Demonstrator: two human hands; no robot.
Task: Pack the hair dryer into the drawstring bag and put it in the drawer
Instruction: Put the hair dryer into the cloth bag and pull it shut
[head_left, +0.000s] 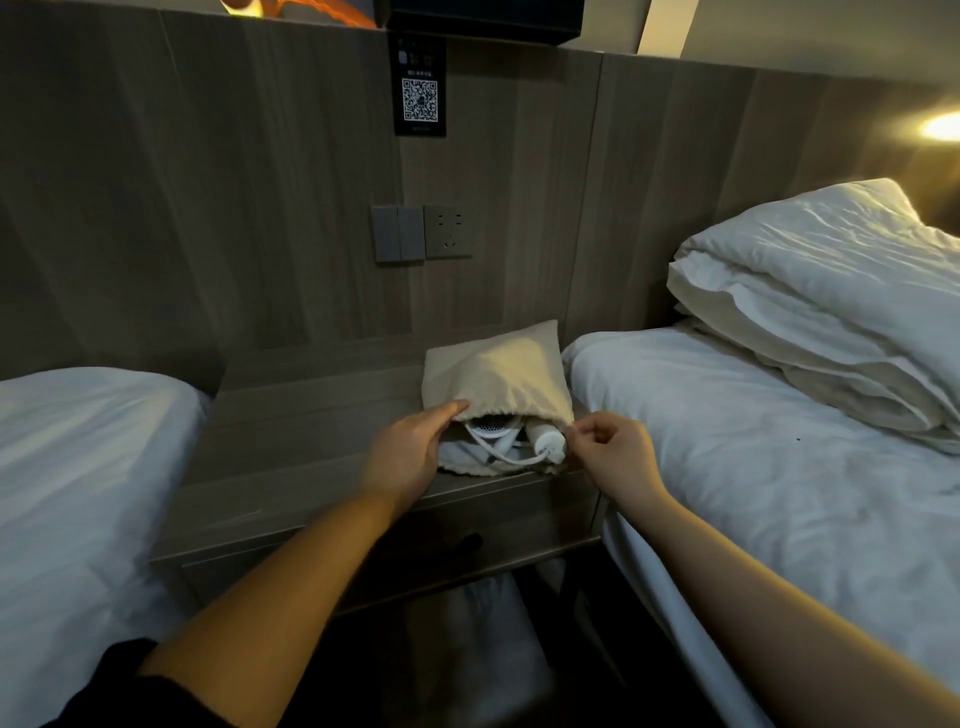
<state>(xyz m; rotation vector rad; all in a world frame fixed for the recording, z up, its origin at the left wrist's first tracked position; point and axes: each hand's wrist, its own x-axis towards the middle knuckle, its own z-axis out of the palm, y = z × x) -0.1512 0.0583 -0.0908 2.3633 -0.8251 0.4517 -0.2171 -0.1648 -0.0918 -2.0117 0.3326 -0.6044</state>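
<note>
On the nightstand (311, 441), between two beds, the bag (493, 369) lies flat at the right rear, with its closed end toward the wall panel and its mouth toward you.

Dryer (491, 427): white, inside the bag, partly visible through the open mouth. The butt of its handle shows at the right of the opening. Its white cord (501, 458) loops across the lower lip.

Your left hand (410, 452) grasps the upper rim of the mouth at its left side, fingers closed on the cloth and holding it up off the dryer.

Your right hand (613, 452) has its fingers curled and pinches the right corner of the mouth, just beside the handle end. You cannot tell from this view whether cloth or drawstring sits between the fingertips.

Both forearms are bare and reach in from the lower edge.

Drawer (540, 525): under the nightstand top, front flush and closed, with a dark pull (470, 543) at its middle.

Left bed (78, 467): white sheet, just beside the nightstand. Right bed (753, 467): the same, with a folded white duvet (831, 291) stacked at its head.

Wall panel above the bag: a switch (399, 234) just beside a socket (448, 231), and higher up a dark sign (420, 101) bearing a QR code.

A lamp (943, 126) glows at the far right
</note>
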